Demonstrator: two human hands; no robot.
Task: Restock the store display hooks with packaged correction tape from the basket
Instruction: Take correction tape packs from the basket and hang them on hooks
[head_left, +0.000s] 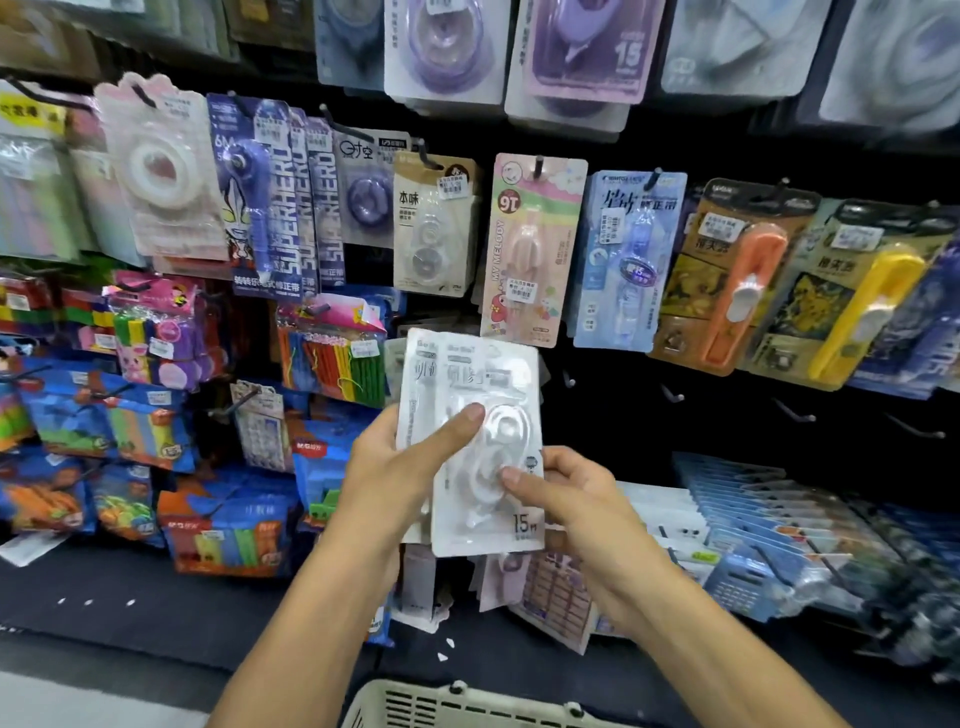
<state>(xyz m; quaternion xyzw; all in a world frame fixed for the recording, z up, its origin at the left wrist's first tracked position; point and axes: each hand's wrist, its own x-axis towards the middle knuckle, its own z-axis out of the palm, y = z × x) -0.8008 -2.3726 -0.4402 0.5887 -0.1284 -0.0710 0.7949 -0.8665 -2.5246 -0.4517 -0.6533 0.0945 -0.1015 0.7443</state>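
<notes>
A small stack of white correction tape packs (470, 374), marked 15 m, is upright in front of the black display wall. My left hand (400, 467) grips the stack from the left, thumb across the front blister. My right hand (566, 493) pinches the front pack at its lower right edge. Bare metal hooks (672, 396) stick out of the wall just right of the packs. The cream plastic basket (467, 701) shows only its rim at the bottom edge.
Hanging rows of correction tape packs fill the wall: a pink one (530, 249), a light blue one (623, 260), orange and yellow ones to the right. Colourful packets hang at the left. Flat blue packs (753, 519) lie stacked at lower right.
</notes>
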